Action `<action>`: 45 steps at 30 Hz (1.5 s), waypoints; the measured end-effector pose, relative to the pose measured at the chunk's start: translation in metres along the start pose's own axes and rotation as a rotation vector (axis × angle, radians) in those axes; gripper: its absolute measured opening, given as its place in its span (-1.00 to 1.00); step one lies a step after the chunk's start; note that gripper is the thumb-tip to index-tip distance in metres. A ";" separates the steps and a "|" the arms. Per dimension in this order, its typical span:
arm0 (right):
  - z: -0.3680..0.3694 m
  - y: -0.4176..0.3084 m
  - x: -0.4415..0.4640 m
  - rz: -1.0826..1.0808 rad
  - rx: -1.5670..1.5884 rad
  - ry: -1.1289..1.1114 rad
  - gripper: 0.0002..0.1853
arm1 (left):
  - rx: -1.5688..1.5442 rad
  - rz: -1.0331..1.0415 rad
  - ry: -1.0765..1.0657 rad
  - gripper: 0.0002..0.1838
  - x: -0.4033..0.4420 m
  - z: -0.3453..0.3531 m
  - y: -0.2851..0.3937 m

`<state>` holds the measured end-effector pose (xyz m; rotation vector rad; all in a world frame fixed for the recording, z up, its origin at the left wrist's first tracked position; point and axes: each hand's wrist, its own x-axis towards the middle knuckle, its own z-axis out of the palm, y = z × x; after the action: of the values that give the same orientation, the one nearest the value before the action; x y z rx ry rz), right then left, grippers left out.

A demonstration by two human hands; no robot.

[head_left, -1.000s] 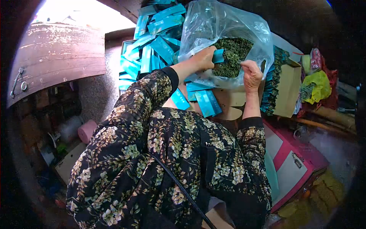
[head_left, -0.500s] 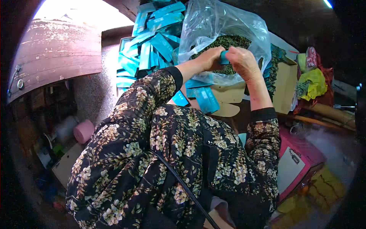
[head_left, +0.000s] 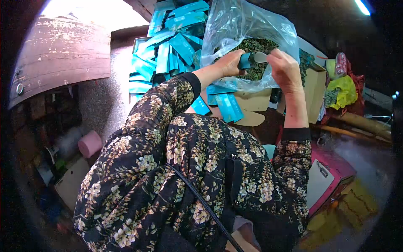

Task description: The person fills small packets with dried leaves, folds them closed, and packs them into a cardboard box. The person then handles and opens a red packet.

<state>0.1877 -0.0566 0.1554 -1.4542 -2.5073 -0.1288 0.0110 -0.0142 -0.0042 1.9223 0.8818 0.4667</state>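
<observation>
My left hand (head_left: 230, 64) is closed on a small blue packet (head_left: 245, 61), held upright over an open clear plastic bag (head_left: 241, 19). Dried green leaves (head_left: 252, 43) fill the bottom of this bag. In my right hand (head_left: 285, 69) is a spoon, its pale round bowl (head_left: 260, 57) beside the packet's opening. My fingers hide the spoon's handle. Whether the bowl touches the packet, I cannot tell.
Many blue packets (head_left: 180, 48) lie piled left of the bag. A few more packets (head_left: 226, 107) rest on cardboard (head_left: 252, 101) nearer my body. At right are an open cardboard box (head_left: 314, 92), a yellow bag (head_left: 344, 93) and a pink box (head_left: 340, 164).
My right hand has moved right, away from the packet, and the spoon's bowl now shows. My left hand still grips the packet, nearly in place. The view has shifted slightly.
</observation>
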 end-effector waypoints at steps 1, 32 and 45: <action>0.002 0.001 -0.006 -0.001 0.003 0.000 -0.94 | 0.010 -0.001 0.017 -0.35 -0.002 -0.001 -0.001; 0.222 0.013 -0.050 1.172 0.878 0.526 -0.88 | 0.163 -0.057 0.017 -0.31 -0.027 0.003 -0.032; 0.179 0.022 -0.060 0.898 0.876 0.662 -0.84 | 0.116 -0.096 -0.044 -0.35 -0.014 -0.002 -0.031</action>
<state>0.2063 -0.0616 -0.0333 -1.5719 -1.0031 0.4926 -0.0115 -0.0138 -0.0295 1.9772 0.9863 0.3216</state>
